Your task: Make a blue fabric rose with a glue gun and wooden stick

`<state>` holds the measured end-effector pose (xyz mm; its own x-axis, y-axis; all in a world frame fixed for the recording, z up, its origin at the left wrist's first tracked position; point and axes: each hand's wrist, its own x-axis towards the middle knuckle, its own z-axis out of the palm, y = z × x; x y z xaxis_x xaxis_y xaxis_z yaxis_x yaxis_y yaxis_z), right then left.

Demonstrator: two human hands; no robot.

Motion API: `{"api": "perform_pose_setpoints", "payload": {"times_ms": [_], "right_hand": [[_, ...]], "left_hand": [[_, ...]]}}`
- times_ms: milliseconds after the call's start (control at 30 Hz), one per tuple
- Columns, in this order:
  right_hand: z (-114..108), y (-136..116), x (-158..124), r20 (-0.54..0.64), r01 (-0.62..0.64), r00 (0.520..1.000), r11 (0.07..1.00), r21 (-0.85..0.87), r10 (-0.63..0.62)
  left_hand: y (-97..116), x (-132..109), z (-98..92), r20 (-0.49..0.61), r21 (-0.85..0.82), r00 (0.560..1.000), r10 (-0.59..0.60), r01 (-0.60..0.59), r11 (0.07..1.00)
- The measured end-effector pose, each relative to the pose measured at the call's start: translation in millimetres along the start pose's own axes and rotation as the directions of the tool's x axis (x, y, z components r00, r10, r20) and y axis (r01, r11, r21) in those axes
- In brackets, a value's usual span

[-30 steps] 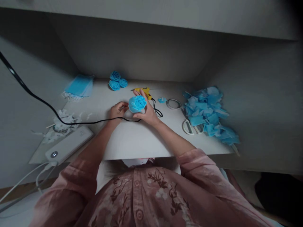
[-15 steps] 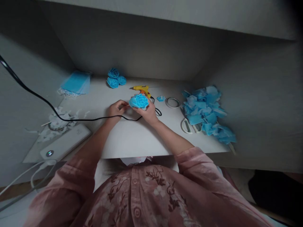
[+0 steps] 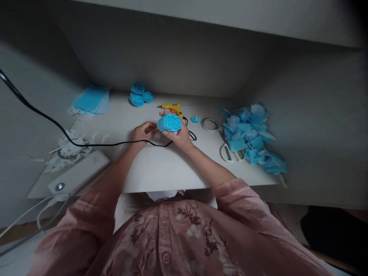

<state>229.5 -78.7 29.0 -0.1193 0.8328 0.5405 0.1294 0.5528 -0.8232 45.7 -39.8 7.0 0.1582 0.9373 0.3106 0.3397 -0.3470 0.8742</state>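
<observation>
A blue fabric rose (image 3: 169, 123) sits cupped in my right hand (image 3: 180, 137), fingers curled round it just above the white desk (image 3: 161, 168). My left hand (image 3: 143, 132) is closed beside it, fingertips pinching at the rose's left edge. A yellow glue gun (image 3: 172, 108) lies right behind the rose, its black cord (image 3: 86, 145) running under my hands and off to the left. Three finished blue roses (image 3: 140, 95) rest at the back of the desk.
A heap of cut blue fabric pieces (image 3: 251, 134) fills the right side, with white-handled scissors (image 3: 230, 153) and a tape ring (image 3: 210, 124) next to it. A stack of blue masks (image 3: 92, 100), white scraps (image 3: 67, 147) and a white power strip (image 3: 79, 172) lie at left.
The rose has tilted slightly in my right hand and my left fingers have shifted at its edge. The view has moved a little.
</observation>
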Motion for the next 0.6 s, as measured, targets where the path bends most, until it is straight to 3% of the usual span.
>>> {"api": "perform_pose_setpoints", "payload": {"times_ms": [233,333,433,600], "right_hand": [[2,-3,-3,-0.094,0.072,0.993,0.997,-0.042,-0.076],[1,2,-1,-0.016,0.098,0.995,0.995,-0.027,-0.099],[-1,10,2,0.064,0.025,0.998,0.998,-0.066,-0.020],[-4,18,4,0.065,-0.007,0.998,0.991,-0.130,0.016]], "left_hand": [[-3,1,-3.1,-0.002,0.034,1.000,0.008,-0.008,0.999],[-5,3,-4.1,-0.009,0.013,1.000,-0.003,0.003,1.000],[-4,4,-1.7,-0.052,-0.052,0.997,-0.052,0.050,0.997],[-5,4,2.7,-0.081,-0.166,0.991,-0.107,0.093,0.982]]}}
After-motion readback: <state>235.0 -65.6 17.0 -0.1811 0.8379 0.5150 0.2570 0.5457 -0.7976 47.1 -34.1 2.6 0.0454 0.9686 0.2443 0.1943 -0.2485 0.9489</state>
